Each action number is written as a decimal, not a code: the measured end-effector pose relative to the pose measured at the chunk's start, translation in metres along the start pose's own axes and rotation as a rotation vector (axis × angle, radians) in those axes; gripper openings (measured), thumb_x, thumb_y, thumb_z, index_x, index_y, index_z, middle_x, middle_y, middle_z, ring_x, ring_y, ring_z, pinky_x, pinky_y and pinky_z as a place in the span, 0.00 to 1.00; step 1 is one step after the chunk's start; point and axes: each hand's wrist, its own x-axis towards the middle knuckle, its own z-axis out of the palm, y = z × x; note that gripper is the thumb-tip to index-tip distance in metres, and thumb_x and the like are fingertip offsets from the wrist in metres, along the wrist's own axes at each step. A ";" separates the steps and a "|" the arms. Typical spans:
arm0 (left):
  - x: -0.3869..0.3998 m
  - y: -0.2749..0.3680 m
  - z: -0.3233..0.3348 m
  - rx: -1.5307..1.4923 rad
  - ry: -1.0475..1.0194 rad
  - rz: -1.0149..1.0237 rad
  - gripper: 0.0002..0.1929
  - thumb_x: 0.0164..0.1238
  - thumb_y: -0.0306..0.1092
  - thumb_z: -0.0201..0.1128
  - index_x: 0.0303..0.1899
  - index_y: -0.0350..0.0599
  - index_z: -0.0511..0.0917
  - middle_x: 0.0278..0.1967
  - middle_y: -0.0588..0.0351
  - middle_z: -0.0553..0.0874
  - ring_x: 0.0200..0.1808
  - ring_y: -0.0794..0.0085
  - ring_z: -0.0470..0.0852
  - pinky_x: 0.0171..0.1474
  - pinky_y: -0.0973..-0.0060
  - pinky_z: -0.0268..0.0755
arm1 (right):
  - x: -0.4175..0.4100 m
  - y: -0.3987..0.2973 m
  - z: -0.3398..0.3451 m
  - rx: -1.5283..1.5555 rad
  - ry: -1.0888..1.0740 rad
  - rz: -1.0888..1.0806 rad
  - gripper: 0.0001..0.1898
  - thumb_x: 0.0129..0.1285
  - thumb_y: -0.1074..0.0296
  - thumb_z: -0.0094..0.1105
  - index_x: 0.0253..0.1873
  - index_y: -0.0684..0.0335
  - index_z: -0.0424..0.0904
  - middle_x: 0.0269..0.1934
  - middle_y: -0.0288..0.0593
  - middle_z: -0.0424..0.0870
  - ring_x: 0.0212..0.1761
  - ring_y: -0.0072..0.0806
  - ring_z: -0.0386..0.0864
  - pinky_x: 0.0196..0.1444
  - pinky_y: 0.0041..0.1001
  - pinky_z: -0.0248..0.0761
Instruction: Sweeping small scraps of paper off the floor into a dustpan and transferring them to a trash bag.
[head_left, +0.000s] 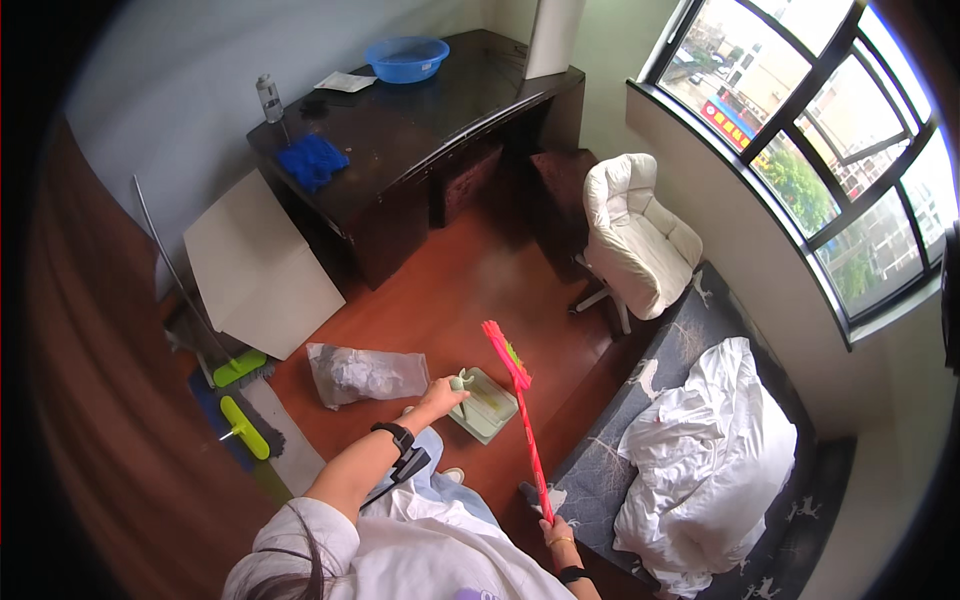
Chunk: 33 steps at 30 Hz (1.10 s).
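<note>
My left hand (442, 399) is closed around the top of a pale green handle that belongs to a dustpan (496, 427). The pan is below and just right of that hand, over the red-brown floor. Yellowish marks show inside it; I cannot tell what they are. My right hand (559, 534) grips the lower end of a red broom handle (534, 457). The broom's red head (504, 352), with some green in it, points away from me. Whether it touches the floor is unclear. Left of my left hand, a clear plastic bag (367, 373) of whitish stuff lies on the floor.
A dark desk (420, 112) holds a blue basin (407, 60), a bottle (269, 99) and a blue cloth (311, 161). Cardboard (262, 262) leans beside it, near green brush heads (244, 427). A cream swivel chair (637, 232) and a bed (600, 450) with white bedding (705, 480) stand right.
</note>
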 end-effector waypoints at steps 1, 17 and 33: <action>0.005 0.008 -0.005 0.001 0.006 0.005 0.16 0.45 0.40 0.58 0.35 0.40 0.73 0.30 0.46 0.79 0.36 0.59 0.77 0.39 0.70 0.68 | 0.015 -0.005 -0.003 0.017 -0.023 0.013 0.21 0.49 0.49 0.49 0.39 0.63 0.70 0.35 0.56 0.75 0.40 0.47 0.72 0.41 0.38 0.64; 0.186 0.027 -0.077 -0.488 0.102 -0.029 0.09 0.47 0.34 0.60 0.28 0.40 0.72 0.15 0.62 0.72 0.13 0.80 0.68 0.15 0.79 0.61 | 0.100 -0.161 -0.125 -0.313 0.176 -0.017 0.16 0.55 0.55 0.43 0.39 0.61 0.66 0.30 0.53 0.76 0.35 0.46 0.74 0.36 0.39 0.67; 0.260 0.047 -0.118 -0.639 0.309 -0.228 0.08 0.51 0.30 0.57 0.22 0.45 0.65 0.11 0.67 0.64 0.08 0.86 0.59 0.09 0.86 0.49 | 0.303 -0.348 -0.403 -1.145 0.635 -0.466 0.08 0.54 0.65 0.43 0.32 0.52 0.74 0.25 0.34 0.77 0.32 0.25 0.75 0.43 0.27 0.53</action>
